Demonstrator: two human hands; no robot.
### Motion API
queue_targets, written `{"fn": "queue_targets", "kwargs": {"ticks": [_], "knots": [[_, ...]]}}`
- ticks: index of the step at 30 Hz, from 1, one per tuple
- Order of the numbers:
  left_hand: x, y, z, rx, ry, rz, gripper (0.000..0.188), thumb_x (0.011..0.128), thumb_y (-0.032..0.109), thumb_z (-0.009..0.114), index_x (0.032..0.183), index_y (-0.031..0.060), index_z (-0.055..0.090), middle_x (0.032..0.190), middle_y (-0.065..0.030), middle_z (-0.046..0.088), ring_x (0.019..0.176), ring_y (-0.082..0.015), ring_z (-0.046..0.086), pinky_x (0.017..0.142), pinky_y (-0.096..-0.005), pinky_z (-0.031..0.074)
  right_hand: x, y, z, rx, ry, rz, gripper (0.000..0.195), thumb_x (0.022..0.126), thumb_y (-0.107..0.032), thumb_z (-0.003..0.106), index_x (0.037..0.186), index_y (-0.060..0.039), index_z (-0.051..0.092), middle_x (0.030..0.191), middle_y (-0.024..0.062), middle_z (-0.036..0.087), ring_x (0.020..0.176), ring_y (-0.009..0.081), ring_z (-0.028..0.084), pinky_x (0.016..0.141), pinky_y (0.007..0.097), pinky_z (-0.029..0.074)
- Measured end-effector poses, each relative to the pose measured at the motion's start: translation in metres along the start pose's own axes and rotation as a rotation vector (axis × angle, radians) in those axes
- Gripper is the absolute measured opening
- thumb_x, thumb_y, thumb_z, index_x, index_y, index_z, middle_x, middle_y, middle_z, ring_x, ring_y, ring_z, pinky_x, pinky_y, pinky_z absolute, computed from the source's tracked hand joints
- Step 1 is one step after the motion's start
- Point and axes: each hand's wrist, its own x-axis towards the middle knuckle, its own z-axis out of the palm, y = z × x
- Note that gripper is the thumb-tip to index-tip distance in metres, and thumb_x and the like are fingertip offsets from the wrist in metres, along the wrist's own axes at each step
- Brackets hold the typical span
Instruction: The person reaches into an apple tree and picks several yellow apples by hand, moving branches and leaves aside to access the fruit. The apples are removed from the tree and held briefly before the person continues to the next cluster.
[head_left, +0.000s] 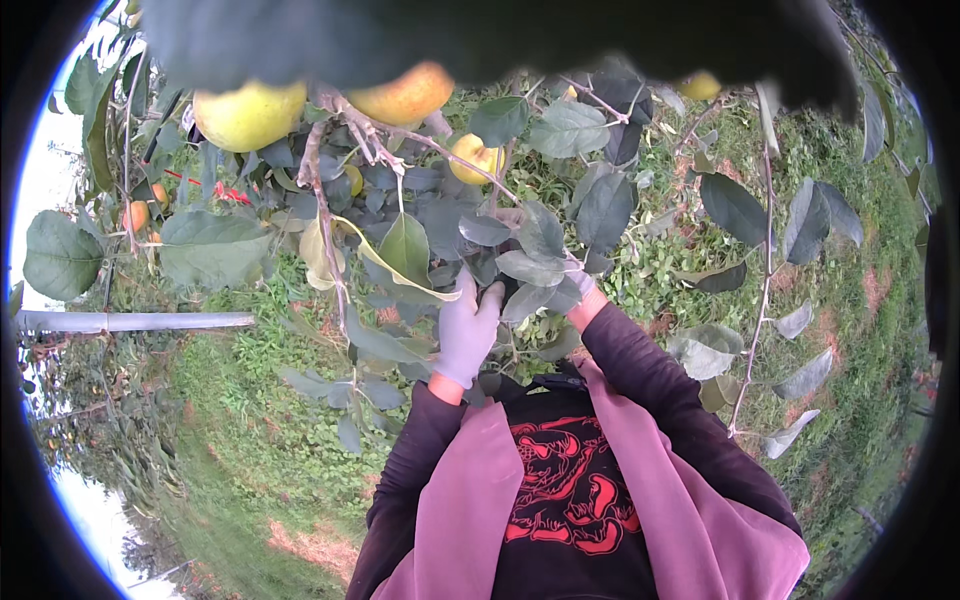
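My left hand, in a pale thin glove, reaches in among the apple leaves in front of my chest. Its thumb and forefinger point up into the foliage, and leaves cover whatever the fingertips may touch. To its right, my right hand is also gloved and mostly hidden behind a cluster of leaves; only part near the wrist shows. Above the hands a yellow apple hangs by a thin branch. A larger yellow-green apple and an orange-blushed apple hang higher, nearer the camera.
A dark blurred shape blocks the top of the view. A leafy twig hangs on the right. From the left juts a grey pole. Smaller orange apples hang at the left, above grassy ground.
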Motion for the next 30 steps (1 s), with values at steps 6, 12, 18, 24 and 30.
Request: {"fn": "queue_targets", "kwargs": {"ticks": [6,12,18,24,30], "knots": [[0.001,-0.034,-0.001,-0.510,-0.147,-0.297,0.021,0.103,0.018,0.054,0.113,0.0014,0.062,0.099,0.0003,0.064,0.082,-0.0063,0.059,0.066,-0.0259,0.052,0.008,-0.041,0.021,0.343,-0.064,0.078,0.050,0.096,-0.018,0.062,0.142,-0.0061,0.049,0.134,0.0067,0.059,0.118,0.0133,0.056,0.097,0.0278,0.048],[0.004,-0.039,-0.001,-0.465,-0.066,-0.176,0.023,0.102,0.012,0.055,0.121,0.0004,0.061,0.108,-0.0001,0.065,0.096,-0.0079,0.057,0.088,-0.0274,0.048,-0.018,0.018,0.010,-0.395,0.120,-0.087,0.036,0.100,-0.017,0.054,0.134,-0.0070,0.057,0.130,0.0081,0.062,0.112,0.0143,0.061,0.091,0.0298,0.051],[0.040,-0.139,0.001,-0.193,0.074,0.008,0.025,0.100,0.012,0.060,0.123,0.0011,0.061,0.107,-0.0024,0.067,0.091,-0.0081,0.060,0.081,-0.0257,0.050,-0.055,0.028,0.020,-1.494,0.168,-0.065,0.019,0.092,-0.016,0.064,0.109,-0.0094,0.071,0.091,0.0120,0.070,0.082,0.0304,0.068,0.074,0.0367,0.055],[0.050,-0.128,-0.015,-0.161,0.045,0.026,0.034,0.094,0.008,0.068,0.126,0.0000,0.060,0.112,-0.0041,0.067,0.097,-0.0144,0.062,0.086,-0.0296,0.051,-0.074,-0.059,0.124,-1.755,0.175,-0.695,0.037,0.079,-0.013,0.075,0.114,-0.0158,0.065,0.124,0.0096,0.064,0.076,0.0262,0.068,0.067,0.0367,0.055],[0.048,-0.092,-0.023,-0.471,0.030,-0.175,0.035,0.091,0.006,0.072,0.124,-0.0017,0.060,0.120,-0.0057,0.063,0.104,-0.0122,0.060,0.094,-0.0283,0.047,-0.006,-0.087,0.095,-2.239,0.323,-0.145,0.028,0.080,-0.008,0.064,0.108,-0.0077,0.063,0.096,0.0107,0.063,0.077,0.0299,0.069,0.067,0.0406,0.056]]}}
